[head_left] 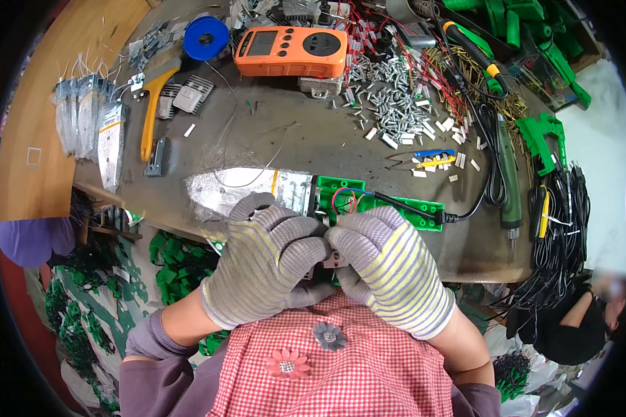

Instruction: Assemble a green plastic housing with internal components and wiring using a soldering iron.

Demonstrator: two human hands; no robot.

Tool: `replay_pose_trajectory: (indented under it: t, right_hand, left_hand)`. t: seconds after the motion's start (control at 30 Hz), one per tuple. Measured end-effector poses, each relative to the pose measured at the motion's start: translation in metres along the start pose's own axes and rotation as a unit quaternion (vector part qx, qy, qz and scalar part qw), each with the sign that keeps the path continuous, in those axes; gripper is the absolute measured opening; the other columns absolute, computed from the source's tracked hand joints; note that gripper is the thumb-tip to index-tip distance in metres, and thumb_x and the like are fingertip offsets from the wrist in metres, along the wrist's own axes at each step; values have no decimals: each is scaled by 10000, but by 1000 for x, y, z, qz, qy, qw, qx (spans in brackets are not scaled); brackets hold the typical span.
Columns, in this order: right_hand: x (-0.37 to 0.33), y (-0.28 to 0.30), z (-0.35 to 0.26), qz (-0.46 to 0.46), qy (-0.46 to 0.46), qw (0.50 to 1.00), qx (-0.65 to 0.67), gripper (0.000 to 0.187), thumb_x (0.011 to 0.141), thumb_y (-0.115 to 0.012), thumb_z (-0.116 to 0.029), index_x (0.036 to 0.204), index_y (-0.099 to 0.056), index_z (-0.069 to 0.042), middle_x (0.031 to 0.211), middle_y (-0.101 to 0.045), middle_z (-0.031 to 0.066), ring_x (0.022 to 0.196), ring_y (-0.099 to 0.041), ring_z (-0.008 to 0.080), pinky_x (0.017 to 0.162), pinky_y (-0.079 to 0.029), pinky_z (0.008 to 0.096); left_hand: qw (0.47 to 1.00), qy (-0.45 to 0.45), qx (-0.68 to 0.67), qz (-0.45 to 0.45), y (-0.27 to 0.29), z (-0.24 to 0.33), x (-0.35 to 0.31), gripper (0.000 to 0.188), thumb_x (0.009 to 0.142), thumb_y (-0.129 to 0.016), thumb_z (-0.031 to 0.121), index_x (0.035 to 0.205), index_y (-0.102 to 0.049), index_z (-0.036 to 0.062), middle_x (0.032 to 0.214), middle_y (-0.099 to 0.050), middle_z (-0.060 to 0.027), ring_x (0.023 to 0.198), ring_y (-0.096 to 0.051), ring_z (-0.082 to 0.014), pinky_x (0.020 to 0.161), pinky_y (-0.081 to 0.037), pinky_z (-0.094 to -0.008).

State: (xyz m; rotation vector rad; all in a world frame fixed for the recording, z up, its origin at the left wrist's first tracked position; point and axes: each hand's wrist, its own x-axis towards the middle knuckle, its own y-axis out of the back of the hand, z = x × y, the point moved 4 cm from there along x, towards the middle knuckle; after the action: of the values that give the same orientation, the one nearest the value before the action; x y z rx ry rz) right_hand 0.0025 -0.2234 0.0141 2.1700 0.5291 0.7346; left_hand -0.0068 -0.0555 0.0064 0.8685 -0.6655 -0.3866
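Note:
My hands, in striped knit gloves, meet at the table's near edge. The fingers of my left hand and my right hand are curled in, closed on a small grey part between them. Most of that part is hidden by the gloves, so its kind cannot be told. Just beyond my fingers lies an open green plastic housing with red and blue wires inside and a black power cord leaving its right end. A flat, silvery wrapped blade-shaped piece adjoins the housing's left end.
An orange meter stands at the back beside a heap of screws. Yellow-and-blue snips, a green electric screwdriver and bundled black cords are at right. Leftward lie a yellow-handled brush, a blue spool and wrapped pieces.

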Motion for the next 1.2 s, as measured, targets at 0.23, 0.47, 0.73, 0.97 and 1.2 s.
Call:
replay_pose_trajectory:
  t: [0.23,0.47,0.73,0.97,1.2]
  right_hand:
    - [-6,12,14,23,-52,988,143,407,667,-801,-81,1050,-666,-56,996,-620,121,858,-621,319,777,-526,414]
    - [-9,7,13,5,-46,993,108,314,696,-785,-87,998,-701,-79,966,-637,128,837,-633,306,692,-533,395]
    - [-10,6,20,17,-58,987,147,329,708,-791,-95,1022,-695,-71,946,-618,121,829,-628,302,676,-528,393]
    - [-11,7,26,31,-65,982,176,359,703,-811,-99,1040,-693,-59,952,-611,111,829,-623,299,706,-527,395]
    - [-5,12,20,-6,-87,982,168,306,696,-796,-120,988,-714,-81,922,-617,120,821,-623,306,702,-526,398]
  left_hand:
    - [1000,10,-21,18,0,3,3,540,550,-868,390,985,-637,169,1016,-617,-28,886,-613,-254,889,-420,-504]
    - [994,-106,28,7,5,7,9,350,598,-815,381,799,-668,135,870,-629,-6,831,-633,-220,892,-501,-476]
    - [993,-92,-32,-62,7,-1,11,555,556,-908,339,981,-615,136,976,-594,-17,850,-612,-260,866,-529,-445]
    - [990,-70,-35,-120,15,6,23,384,552,-888,283,839,-674,142,940,-626,-10,817,-638,-245,842,-541,-447]
    - [990,-33,-4,-135,16,4,15,160,695,-710,229,842,-670,180,892,-633,28,829,-654,-230,584,-545,-328]
